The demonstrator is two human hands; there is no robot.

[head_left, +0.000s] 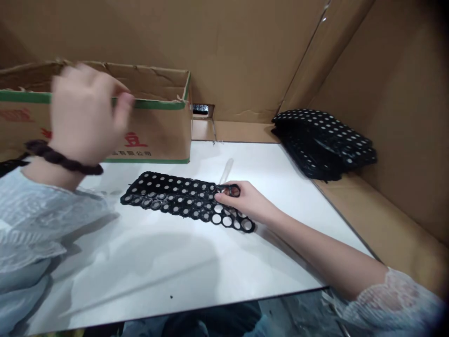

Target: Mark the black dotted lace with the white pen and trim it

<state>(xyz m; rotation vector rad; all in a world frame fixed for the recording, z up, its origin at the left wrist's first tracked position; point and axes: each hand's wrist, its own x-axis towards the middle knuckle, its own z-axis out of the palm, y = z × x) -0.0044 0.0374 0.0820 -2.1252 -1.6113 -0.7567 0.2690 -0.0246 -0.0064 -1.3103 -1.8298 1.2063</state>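
Observation:
A black sheet with rows of round holes [175, 192] lies over the white tabletop. My right hand [250, 201] pinches it near its right end, thumb on top. At that end the holes look larger and ring-like, with white showing through. Part of the sheet curls up by my fingers. Just beyond my fingertips is a translucent stick [227, 169]; whether my hand touches it I cannot tell. My left hand [86, 110] is raised in front of the open cardboard box [164, 133], blurred by motion. Its thumb points right and its other fingers are smeared.
On the right, a stack of black sheets with light dots [322, 140] rests by the cardboard wall [396, 135]. A small dark speck [171, 296] is on the white table [147, 271] near its front edge. Through a cutout behind the box, a dark dotted object [200, 109] shows.

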